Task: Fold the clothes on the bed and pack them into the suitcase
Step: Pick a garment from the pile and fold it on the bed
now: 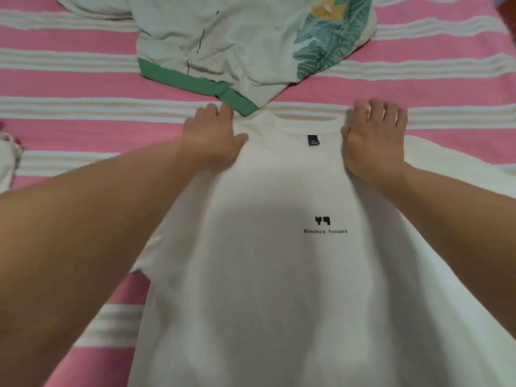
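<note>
Nearest the camera, the white tee (279, 289) lies front up on the striped bed (69, 88), its hem running out of view at the bottom and its neck pointing away. A small black logo sits on the chest, and a dark label shows inside the collar.

Further up, both hands rest on the shoulders either side of the neck. The left hand (213, 138) lies at the left shoulder edge with its fingers bent over the cloth; whether it pinches the cloth or only presses cannot be told. The right hand (375, 138) lies flat with fingers spread wide, pressing the right shoulder down.

By the look of it, the step in hand is spreading and smoothing the tee flat before the first fold. The next move likely calls for taking one side and sleeve and bringing it in over the middle, keeping the collar straight so the fold stays even.

Beyond the hands, a pale top (223, 37) with a green band and leaf print lies crumpled, its green edge just beside the left fingers, not yet folded. No suitcase is in view.
</note>
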`<state>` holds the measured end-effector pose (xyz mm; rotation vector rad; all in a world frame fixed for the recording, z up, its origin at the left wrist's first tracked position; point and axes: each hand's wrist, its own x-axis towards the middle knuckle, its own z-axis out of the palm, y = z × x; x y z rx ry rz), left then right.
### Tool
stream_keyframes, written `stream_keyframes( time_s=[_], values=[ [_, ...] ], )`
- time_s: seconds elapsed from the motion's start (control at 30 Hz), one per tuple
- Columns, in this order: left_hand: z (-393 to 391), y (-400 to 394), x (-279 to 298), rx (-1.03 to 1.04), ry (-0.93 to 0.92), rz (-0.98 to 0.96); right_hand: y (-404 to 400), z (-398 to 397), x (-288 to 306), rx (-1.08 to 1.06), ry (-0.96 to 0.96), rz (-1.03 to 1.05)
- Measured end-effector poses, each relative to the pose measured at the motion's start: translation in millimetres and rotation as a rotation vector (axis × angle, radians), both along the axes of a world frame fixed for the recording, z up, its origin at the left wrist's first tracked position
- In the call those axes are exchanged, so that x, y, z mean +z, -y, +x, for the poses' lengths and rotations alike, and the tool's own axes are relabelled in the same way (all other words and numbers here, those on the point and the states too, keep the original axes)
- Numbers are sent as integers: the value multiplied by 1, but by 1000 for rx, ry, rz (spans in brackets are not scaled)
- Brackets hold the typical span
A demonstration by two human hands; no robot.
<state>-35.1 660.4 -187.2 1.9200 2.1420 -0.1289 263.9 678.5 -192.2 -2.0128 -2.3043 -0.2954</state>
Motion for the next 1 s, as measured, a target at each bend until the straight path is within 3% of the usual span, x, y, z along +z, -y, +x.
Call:
stream_keyframes(
  time_s=[0.13, 0.3, 0.4, 0.57, 0.77, 0.9, 1.0],
  values=[
    [14, 162, 16, -142, 144, 343, 131, -27, 8, 256, -124, -111],
    [7, 442, 14, 260, 150, 131, 336, 3, 0, 332, -143, -363],
    [6, 530, 13, 383, 175, 43, 416, 39, 9, 249, -91, -494],
    [13, 510, 34, 528, 199, 19, 481, 66, 33, 106, -78, -568],
    [-14, 377, 15, 319, 109, 120, 500, 63, 20, 2, 17, -594],
    [-34, 316, 13, 122, 6, 42, 507, 33, 13, -132, 4, -586],
    [-50, 308, 23, -35, -75, -51, 517, -16, 24, -115, -82, -466]
  ],
)
